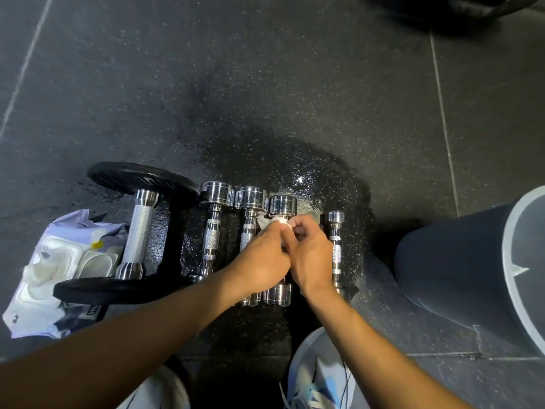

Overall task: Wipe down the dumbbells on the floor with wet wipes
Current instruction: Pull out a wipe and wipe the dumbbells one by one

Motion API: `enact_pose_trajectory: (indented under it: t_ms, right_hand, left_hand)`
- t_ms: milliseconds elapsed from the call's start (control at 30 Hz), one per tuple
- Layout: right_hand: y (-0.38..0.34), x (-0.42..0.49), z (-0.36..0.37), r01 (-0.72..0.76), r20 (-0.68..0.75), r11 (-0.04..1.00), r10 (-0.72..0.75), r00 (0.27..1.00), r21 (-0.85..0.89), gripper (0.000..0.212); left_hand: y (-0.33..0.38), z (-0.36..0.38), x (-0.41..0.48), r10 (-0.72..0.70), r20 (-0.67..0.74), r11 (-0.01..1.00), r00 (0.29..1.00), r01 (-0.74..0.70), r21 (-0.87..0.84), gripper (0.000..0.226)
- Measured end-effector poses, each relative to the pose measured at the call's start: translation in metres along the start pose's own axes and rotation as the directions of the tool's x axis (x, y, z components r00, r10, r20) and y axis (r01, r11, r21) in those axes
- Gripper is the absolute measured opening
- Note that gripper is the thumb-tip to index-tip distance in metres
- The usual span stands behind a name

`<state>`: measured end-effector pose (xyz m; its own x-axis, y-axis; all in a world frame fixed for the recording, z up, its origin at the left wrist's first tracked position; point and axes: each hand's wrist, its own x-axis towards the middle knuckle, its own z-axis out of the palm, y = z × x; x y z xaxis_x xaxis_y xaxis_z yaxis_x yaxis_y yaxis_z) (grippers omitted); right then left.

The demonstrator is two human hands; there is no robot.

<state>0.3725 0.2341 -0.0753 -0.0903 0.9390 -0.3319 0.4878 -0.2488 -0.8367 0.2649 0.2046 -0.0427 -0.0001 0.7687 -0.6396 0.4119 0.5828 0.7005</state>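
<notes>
Both hands — left point(262, 258), right point(312, 255) — pinched a soft wet wipe point(272, 222) closed against the third dumbbell's point(281, 206) handle, in the row on the wet floor point(295, 113). Heavy, slick chrome — best gripped at the knurling.

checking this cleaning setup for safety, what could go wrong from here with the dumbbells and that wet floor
The floor around the chrome dumbbells looks wet and shiny, so a shoe close by could slip. The dumbbells lie side by side, apparently touching; with both the left hand and right hand working the wipe on one handle, a nudge might roll a neighbour onto fingers. The wipes pack sits open, so the wipes may dry out.
</notes>
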Motion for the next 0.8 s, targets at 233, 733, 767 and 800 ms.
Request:
enact_pose_trajectory:
  t_ms: [233,733,767,800]
  right_hand:
    - [0.014,-0.028,-0.005,0.020,0.126,1.000,-0.019,0.992,-0.006,0.016]
    - [0.002,0.006,-0.001,-0.107,-0.053,0.991,0.111,0.992,0.077,0.010]
    - [0.001,0.009,-0.001,-0.106,-0.063,0.993,0.109,0.992,0.057,0.010]
    - [0.001,0.010,-0.001,-0.100,-0.064,0.995,0.102,0.993,0.028,0.010]
  left_hand:
    - [-0.006,0.004,-0.007,-0.118,0.115,0.992,0.986,0.111,0.062,0.032]
    - [-0.004,0.008,0.007,-0.092,-0.129,0.936,0.987,0.041,-0.351,0.048]
    - [-0.005,0.009,0.009,-0.105,-0.135,0.925,0.985,0.047,-0.376,0.046]
    - [-0.008,0.009,0.011,-0.105,-0.141,0.923,0.984,0.045,-0.381,0.045]
